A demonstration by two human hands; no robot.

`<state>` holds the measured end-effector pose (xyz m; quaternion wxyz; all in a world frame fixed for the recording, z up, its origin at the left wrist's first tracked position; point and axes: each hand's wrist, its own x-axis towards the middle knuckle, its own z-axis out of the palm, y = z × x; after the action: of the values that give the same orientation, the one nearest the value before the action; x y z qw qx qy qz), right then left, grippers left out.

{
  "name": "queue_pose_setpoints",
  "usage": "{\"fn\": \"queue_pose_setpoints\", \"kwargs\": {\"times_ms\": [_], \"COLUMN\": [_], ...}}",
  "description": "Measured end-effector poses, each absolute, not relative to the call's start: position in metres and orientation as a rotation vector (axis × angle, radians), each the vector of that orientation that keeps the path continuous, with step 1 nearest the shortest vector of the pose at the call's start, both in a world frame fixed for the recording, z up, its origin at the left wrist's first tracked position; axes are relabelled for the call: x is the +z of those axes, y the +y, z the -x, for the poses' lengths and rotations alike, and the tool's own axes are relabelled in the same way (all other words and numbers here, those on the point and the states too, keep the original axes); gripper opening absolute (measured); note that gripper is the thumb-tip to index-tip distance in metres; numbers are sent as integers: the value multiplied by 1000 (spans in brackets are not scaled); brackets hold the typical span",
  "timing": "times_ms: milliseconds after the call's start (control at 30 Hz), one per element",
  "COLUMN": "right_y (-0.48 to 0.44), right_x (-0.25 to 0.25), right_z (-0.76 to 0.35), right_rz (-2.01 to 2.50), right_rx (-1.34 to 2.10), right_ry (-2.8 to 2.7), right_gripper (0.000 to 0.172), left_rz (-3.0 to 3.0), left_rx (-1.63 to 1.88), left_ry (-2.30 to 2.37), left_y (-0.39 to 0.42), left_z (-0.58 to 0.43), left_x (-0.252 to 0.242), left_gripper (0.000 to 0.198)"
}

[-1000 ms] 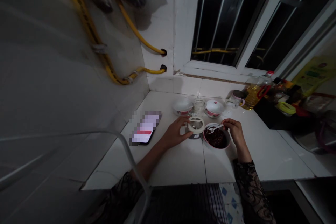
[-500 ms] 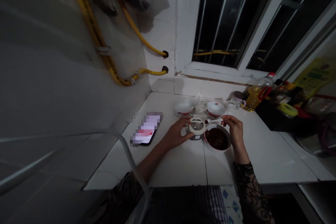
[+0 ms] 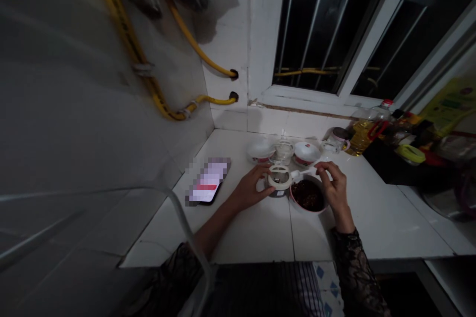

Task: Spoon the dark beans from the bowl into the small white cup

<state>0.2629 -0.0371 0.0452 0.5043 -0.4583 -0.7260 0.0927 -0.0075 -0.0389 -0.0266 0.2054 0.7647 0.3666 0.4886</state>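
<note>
1. The cream-rimmed container (image 3: 281,186) is held upright on the white tiled surface (image 3: 256,237) by the left hand (image 3: 255,189); the grip is clamped on its rim, thumb on the near side, fingers on the far side.
2. The white spoon (image 3: 305,171) is pinched by its handle in the right hand (image 3: 333,188), thumb and fingers together on it.
3. The spoon's head is seen just beside the container's right edge; whether contact is made cannot be told.
4. The pink-rimmed bowl (image 3: 296,206) is placed right of the container, beneath the spoon; dark red, grainy matter (image 3: 307,195) is contained in it.
5. Behind these, a glass jar (image 3: 283,152) is flanked by two white bowls (image 3: 306,151).
6. A phone (image 3: 210,182), screen lit, is laid left of the left hand.
7. An oil bottle (image 3: 360,137) is stood at the far right.
</note>
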Motion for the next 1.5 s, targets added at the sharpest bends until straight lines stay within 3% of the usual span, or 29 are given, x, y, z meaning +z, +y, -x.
{"fn": "queue_pose_setpoints", "kwargs": {"times_ms": [400, 833, 1500], "right_y": [-25, -17, -15], "right_x": [30, 28, 31], "right_z": [-273, -277, -280], "right_rz": [1319, 1339, 1267], "right_rx": [478, 885, 981], "right_ry": [-1876, -1463, -1247], "right_gripper": [22, 20, 16], "left_rz": [-2150, -2131, -2125], "left_rx": [1369, 1370, 1371], "left_ry": [1023, 1028, 1010], "left_y": [-39, -40, -37], "left_z": [7, 6, 7], "left_x": [-26, -24, -27], "left_gripper": [31, 32, 32]}}
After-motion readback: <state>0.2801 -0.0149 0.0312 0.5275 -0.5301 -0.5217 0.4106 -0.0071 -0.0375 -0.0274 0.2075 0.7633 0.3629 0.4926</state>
